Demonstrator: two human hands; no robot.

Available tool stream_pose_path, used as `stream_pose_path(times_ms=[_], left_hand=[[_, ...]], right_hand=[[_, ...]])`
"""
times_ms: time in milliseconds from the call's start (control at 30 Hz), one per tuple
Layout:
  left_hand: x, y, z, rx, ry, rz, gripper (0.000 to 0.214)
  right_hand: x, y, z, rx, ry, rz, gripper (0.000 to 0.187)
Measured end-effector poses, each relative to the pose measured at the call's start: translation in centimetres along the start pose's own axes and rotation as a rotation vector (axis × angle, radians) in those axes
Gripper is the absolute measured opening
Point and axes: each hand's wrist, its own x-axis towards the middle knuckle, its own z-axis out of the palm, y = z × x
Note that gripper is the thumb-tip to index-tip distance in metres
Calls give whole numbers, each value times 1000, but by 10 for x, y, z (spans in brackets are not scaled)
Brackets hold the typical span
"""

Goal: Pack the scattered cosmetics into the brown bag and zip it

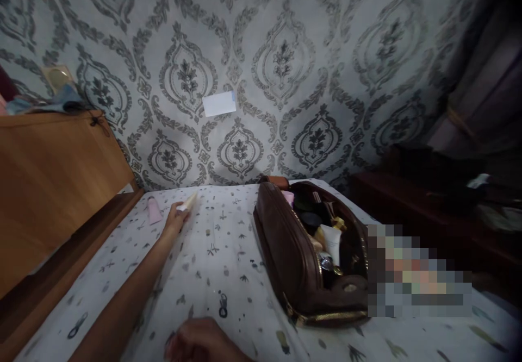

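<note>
My left hand (176, 218) reaches far out over the bedsheet, fingers closed round a pale cream tube (188, 203) that points toward the wall. Just left of that hand, a pink tube (154, 210) lies on the sheet. Low in the view, my right hand (199, 341) is loosely curled in, somewhat blurred, with nothing visible in its fingers. To the right stands a brown leather toiletry bag (285, 248), unzipped. Inside it are a white tube (332, 242), a gold-coloured item (339, 224) and several dark items.
A patterned white sheet (212, 275) covers the bed. Wooden furniture (61, 172) borders it on the left, and a wallpapered wall (281, 63) with a white card (220, 104) rises behind. Dark furniture (391, 188) stands at right; a blurred-out patch (420, 275) hides something beside the bag.
</note>
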Motion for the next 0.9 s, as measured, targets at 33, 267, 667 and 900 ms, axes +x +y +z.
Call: stream_pose_path(times_ms=[33, 267, 667, 900], left_hand=[[-12, -1, -2, -91, -28, -21, 30], [-100, 1, -18, -696, -288, -274, 20], [-188, 24, -22, -747, -618, -315, 38], [-194, 20, -29, -663, -610, -199, 49]], right_hand=[[1, -3, 0, 107, 36, 32, 35], [-17, -30, 8, 566, 233, 109, 24], [-30, -57, -14, 277, 509, -450, 43], [-39, -55, -28, 385, 492, -363, 41]])
